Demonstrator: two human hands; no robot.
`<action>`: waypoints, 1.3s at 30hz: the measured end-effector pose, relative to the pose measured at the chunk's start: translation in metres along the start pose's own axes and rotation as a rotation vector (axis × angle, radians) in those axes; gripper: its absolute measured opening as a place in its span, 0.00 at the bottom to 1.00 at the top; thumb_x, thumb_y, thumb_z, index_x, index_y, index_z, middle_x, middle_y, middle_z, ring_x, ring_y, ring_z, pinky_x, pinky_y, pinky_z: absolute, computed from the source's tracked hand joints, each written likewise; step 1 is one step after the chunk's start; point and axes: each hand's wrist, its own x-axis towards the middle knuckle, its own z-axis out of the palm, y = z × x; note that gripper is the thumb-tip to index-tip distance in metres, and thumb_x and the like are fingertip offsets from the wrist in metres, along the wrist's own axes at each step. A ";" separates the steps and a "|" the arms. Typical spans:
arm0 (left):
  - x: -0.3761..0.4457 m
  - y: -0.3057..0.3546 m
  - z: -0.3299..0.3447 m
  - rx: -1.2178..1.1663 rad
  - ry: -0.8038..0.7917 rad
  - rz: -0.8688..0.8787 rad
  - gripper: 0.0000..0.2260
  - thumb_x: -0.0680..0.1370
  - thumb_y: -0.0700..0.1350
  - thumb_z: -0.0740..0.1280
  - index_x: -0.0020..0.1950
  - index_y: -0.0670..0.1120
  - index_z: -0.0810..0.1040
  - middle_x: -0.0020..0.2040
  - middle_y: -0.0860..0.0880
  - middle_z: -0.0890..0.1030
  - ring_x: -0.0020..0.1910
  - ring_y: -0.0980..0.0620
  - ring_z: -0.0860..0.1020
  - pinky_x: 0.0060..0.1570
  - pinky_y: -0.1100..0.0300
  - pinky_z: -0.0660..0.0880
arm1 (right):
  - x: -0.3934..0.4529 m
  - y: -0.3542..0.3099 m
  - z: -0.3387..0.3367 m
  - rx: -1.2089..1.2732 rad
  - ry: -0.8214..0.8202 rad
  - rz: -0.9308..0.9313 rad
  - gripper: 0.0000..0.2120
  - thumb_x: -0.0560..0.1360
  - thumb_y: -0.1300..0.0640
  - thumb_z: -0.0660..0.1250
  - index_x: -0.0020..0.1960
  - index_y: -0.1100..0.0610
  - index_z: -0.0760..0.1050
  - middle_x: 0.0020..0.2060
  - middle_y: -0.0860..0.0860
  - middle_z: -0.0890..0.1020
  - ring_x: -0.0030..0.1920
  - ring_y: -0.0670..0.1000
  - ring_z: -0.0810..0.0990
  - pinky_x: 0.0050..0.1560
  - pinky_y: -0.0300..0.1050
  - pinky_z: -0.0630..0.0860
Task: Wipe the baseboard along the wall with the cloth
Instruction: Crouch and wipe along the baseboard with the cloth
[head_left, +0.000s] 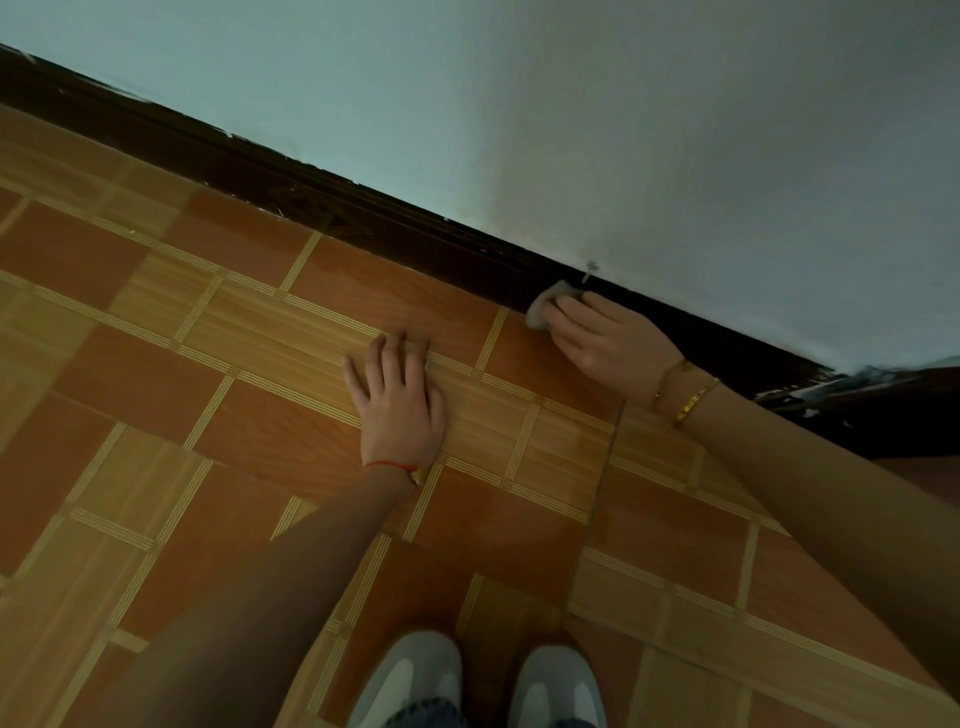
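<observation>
A small grey cloth (545, 309), judged soft and light, is bunched under the curled fingers of the right hand (610, 340) against the dark baseboard (363, 208), far right. The left hand (397, 400) is spread flat on the tiled floor (156, 364).

cloth (545, 307) against baseboard (322, 192), left hand (400, 400) flat on floor (156, 374)

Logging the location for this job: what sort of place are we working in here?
Probably an indoor room in a home, at floor level by a wall. A patterned tile floor meets a dark baseboard under a pale painted wall, with the right hand holding a cloth on the baseboard.
</observation>
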 end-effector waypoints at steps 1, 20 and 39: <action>0.000 0.000 0.000 -0.003 0.003 0.000 0.23 0.81 0.50 0.53 0.76 0.47 0.66 0.76 0.43 0.66 0.77 0.41 0.59 0.76 0.33 0.47 | -0.012 0.001 -0.001 -0.001 -0.018 0.004 0.11 0.78 0.67 0.60 0.57 0.65 0.78 0.61 0.60 0.76 0.63 0.58 0.70 0.67 0.52 0.67; 0.005 -0.031 -0.018 0.075 0.022 0.015 0.24 0.80 0.51 0.53 0.75 0.44 0.66 0.74 0.40 0.68 0.76 0.38 0.61 0.75 0.32 0.53 | 0.036 0.007 -0.010 -0.012 0.069 -0.026 0.11 0.80 0.67 0.58 0.55 0.64 0.78 0.58 0.59 0.76 0.61 0.58 0.74 0.63 0.50 0.71; 0.008 -0.044 -0.018 0.075 0.074 -0.045 0.23 0.81 0.51 0.58 0.75 0.46 0.68 0.74 0.43 0.69 0.76 0.40 0.62 0.75 0.34 0.52 | 0.217 -0.015 -0.012 0.063 0.216 -0.114 0.23 0.77 0.72 0.48 0.45 0.62 0.82 0.53 0.58 0.81 0.54 0.58 0.80 0.54 0.48 0.77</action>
